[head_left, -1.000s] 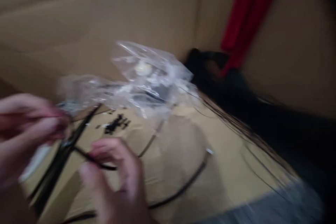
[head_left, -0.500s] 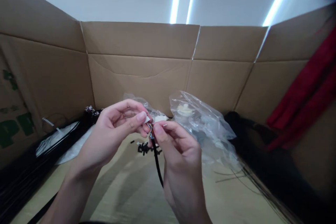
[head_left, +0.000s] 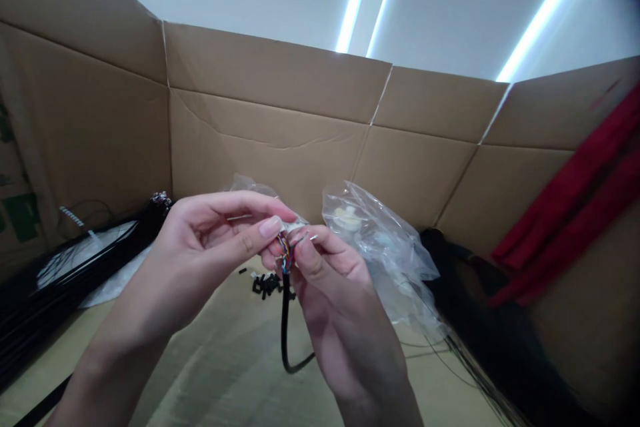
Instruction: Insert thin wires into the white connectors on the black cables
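Note:
Both hands are raised at the middle of the view, close together. My left hand (head_left: 215,247) and my right hand (head_left: 330,287) pinch the stripped end of a black cable (head_left: 286,327), whose thin multicoloured wires (head_left: 285,253) fan out between my fingertips. A small white piece (head_left: 294,221) sits just above the wires, partly hidden by my fingers. The cable hangs down below my hands and curves into a loop. Behind my right hand lies a crumpled clear plastic bag (head_left: 375,247) with white parts inside.
Several small black pieces (head_left: 265,285) lie on the cardboard floor (head_left: 215,360) below my hands. Cardboard walls (head_left: 270,147) surround the area. A bundle of black cables (head_left: 85,260) lies at the left, dark thin wires (head_left: 480,300) at the right, and red cloth (head_left: 565,227) hangs beyond them.
The blurred view of a second ago has steadied and now looks higher. My hands have come closer together around the cable end, and more of the cable's lower loop shows.

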`<state>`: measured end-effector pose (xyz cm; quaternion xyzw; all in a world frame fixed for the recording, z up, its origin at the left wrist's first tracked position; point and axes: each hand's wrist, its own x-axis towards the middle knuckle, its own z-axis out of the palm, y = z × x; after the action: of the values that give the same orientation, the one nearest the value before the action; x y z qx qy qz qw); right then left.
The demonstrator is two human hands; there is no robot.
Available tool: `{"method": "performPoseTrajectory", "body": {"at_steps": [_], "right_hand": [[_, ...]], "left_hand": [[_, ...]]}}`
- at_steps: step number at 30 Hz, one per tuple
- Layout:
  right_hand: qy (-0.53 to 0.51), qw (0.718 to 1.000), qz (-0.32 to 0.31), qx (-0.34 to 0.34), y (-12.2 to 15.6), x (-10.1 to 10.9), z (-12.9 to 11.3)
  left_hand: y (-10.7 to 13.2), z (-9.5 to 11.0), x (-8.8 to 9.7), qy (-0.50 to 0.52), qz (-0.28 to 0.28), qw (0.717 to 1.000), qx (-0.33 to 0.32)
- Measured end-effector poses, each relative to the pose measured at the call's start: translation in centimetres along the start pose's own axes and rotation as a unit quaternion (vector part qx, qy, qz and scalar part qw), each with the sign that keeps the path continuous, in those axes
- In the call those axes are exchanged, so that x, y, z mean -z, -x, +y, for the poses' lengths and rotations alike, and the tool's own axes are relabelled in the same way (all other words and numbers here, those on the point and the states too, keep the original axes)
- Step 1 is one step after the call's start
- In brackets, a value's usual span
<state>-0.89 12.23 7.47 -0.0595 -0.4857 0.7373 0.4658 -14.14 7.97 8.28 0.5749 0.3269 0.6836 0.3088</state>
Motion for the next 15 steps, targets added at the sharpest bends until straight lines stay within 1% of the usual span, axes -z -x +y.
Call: {"method": "performPoseTrajectory", "body": {"at_steps": [2, 4, 8, 9, 11, 15], "right_hand": [[0.024, 0.999, -0.021, 0.013, -0.3, 0.4, -0.2], [0.042, 0.998, -0.052, 0.003, -0.4, 0.8, -0.5], [0.061, 0.99, -0.105, -0.078, -0.6, 1.7, -1.7], [0.065, 0.987, -0.11, -0.097, -0.6, 1.8, -1.9], [0.068, 0.985, -0.111, -0.114, -0.6, 2.0, -2.3], [0.068, 0.984, -0.12, -0.109, -0.6, 2.0, -2.7]], "left_hand": [[0.0, 0.0, 0.0, -0.003, -0.001, 1.0, 0.007], [0.1, 0.0, 0.0, -0.003, -0.008, 1.0, 0.01], [0.0, 0.1, 0.0, 0.011, -0.042, 0.999, 0.018], [0.0, 0.1, 0.0, 0.01, -0.048, 0.999, 0.019], [0.0, 0.0, -0.1, 0.002, -0.053, 0.998, 0.02], [0.2, 0.0, -0.3, -0.022, -0.059, 0.998, 0.015]]}}
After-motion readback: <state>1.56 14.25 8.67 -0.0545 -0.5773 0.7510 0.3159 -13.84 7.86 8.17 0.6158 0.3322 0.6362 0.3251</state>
